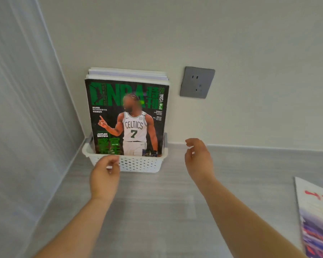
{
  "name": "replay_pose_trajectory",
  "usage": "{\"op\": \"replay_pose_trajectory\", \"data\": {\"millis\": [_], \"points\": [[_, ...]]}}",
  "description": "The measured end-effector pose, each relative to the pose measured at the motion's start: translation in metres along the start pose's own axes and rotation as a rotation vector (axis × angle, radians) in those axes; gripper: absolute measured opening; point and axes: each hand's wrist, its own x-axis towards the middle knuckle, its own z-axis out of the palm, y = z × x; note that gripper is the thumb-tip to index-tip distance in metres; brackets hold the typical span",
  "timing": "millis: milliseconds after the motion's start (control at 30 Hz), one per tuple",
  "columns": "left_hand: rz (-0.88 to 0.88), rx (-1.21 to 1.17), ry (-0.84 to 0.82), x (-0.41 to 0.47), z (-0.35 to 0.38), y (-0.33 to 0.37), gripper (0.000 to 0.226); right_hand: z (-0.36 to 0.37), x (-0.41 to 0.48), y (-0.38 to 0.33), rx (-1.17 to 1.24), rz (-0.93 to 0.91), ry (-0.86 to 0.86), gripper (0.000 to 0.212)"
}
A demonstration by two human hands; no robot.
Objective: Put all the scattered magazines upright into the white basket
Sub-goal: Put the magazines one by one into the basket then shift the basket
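Observation:
A white perforated basket (138,163) stands on the grey floor against the wall. Several magazines stand upright in it; the front one (127,118) has a black and green cover with a basketball player. My left hand (104,174) hovers just in front of the basket's left front, fingers loosely curled, holding nothing. My right hand (199,158) is to the right of the basket, fingers apart and empty, not touching it. Another magazine (317,218) with a white, red and purple cover lies flat on the floor at the far right edge.
A grey wall socket (197,82) sits on the wall right of the magazines. A sheer curtain (17,118) hangs along the left side. Grey wood-look floor (157,211) stretches between my arms.

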Motion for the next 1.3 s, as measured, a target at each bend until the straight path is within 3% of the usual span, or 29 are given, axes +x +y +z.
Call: {"op": "replay_pose_trajectory", "data": {"millis": [67, 167, 300, 500, 633, 767, 933, 1033, 1067, 1167, 1233, 1300], "points": [[-0.002, -0.011, -0.117, -0.036, 0.017, 0.003, 0.016, -0.022, -0.017, 0.026, -0.007, 0.013, 0.031, 0.033], [-0.006, 0.04, -0.343, -0.093, 0.048, 0.007, 0.036, -0.065, -0.04, 0.073, -0.08, 0.063, 0.071, 0.032], [-0.077, 0.036, -0.487, -0.159, 0.09, 0.009, 0.058, -0.135, -0.067, 0.148, -0.209, 0.213, 0.104, 0.034], [-0.165, 0.106, -0.661, -0.241, 0.16, 0.034, 0.053, -0.23, -0.11, 0.254, -0.464, 0.507, 0.092, 0.037], [-0.141, 0.19, -0.809, -0.283, 0.209, 0.066, 0.027, -0.269, -0.129, 0.312, -0.532, 0.535, 0.008, 0.054], [-0.144, 0.289, -0.825, -0.311, 0.252, 0.09, 0.031, -0.283, -0.145, 0.346, -0.623, 0.464, -0.152, 0.063], [-0.126, 0.332, -0.821, -0.328, 0.292, 0.115, 0.032, -0.283, -0.149, 0.362, -0.647, 0.402, -0.143, 0.068], [-0.156, 0.38, -0.831, -0.326, 0.311, 0.12, 0.029, -0.28, -0.149, 0.368, -0.633, 0.39, -0.141, 0.111], [-0.179, 0.407, -0.844, -0.323, 0.315, 0.121, 0.029, -0.281, -0.149, 0.37, -0.625, 0.394, -0.135, 0.115], [-0.244, 0.432, -0.949, -0.314, 0.322, 0.124, 0.024, -0.283, -0.148, 0.368, -0.622, 0.397, -0.146, 0.101], [-0.2, 0.473, -1.033, -0.312, 0.323, 0.125, 0.015, -0.284, -0.148, 0.365, -0.61, 0.409, -0.159, 0.095], [-0.132, 0.514, -1.045, -0.314, 0.325, 0.123, 0.02, -0.287, -0.149, 0.363, -0.562, 0.425, -0.156, 0.074]]}}
